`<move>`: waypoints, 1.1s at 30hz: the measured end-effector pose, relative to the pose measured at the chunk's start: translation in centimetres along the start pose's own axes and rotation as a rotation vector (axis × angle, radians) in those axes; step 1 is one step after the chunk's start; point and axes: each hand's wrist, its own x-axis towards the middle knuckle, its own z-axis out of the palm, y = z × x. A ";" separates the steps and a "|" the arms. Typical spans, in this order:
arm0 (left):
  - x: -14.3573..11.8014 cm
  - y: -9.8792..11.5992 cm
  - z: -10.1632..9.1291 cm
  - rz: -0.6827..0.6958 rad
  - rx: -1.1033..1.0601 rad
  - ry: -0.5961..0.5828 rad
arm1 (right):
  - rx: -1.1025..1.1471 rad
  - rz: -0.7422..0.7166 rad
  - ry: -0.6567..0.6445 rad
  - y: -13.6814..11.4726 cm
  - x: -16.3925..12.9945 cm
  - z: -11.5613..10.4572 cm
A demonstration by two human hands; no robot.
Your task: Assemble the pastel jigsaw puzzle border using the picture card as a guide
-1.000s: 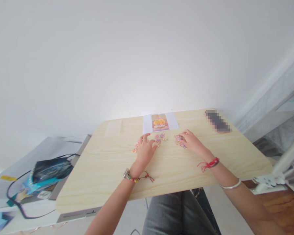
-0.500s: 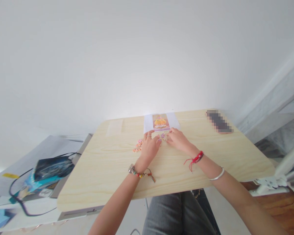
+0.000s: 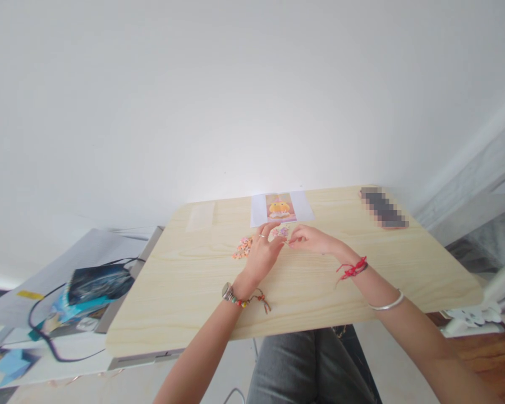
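My left hand (image 3: 263,251) and my right hand (image 3: 311,239) meet near the middle of a pale wooden table (image 3: 193,280), fingertips together over a small cluster of pink and purple puzzle pieces (image 3: 280,232). Whether either hand pinches a piece is too small to tell. A second little pile of orange and pink pieces (image 3: 243,247) lies just left of my left hand. Beyond the hands, a printed sheet with a picture of a yellow character (image 3: 280,207) lies flat by the far edge.
A dark phone (image 3: 382,207) lies at the table's far right corner. A clear plastic bag (image 3: 200,216) lies at the far left. To the left, a lower surface holds a dark bag (image 3: 96,283) and a black cable. My knees are under the near edge.
My right hand has moved left from the pieces on the right and now meets my left hand over the middle cluster. The view has shifted slightly to the left.
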 end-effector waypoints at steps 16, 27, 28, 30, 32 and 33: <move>-0.1 1.5 -2.5 0.089 -0.022 0.109 | 0.581 0.211 -0.226 -1.5 -1.2 -0.3; -0.4 1.1 -2.0 -0.004 -0.065 0.080 | -0.188 -0.219 0.263 -2.7 -2.2 0.2; -0.5 1.1 -2.0 -0.007 -0.066 0.092 | -0.213 -0.233 0.270 -2.7 -2.3 0.4; -0.6 1.1 -2.0 -0.017 -0.066 0.118 | -0.249 -0.258 0.292 -2.7 -2.3 0.7; -0.7 1.2 -2.0 -0.028 -0.061 0.139 | -0.267 -0.284 0.312 -2.6 -2.4 0.9; -0.7 1.2 -2.0 -0.031 -0.057 0.145 | -0.271 -0.294 0.318 -2.6 -2.4 0.9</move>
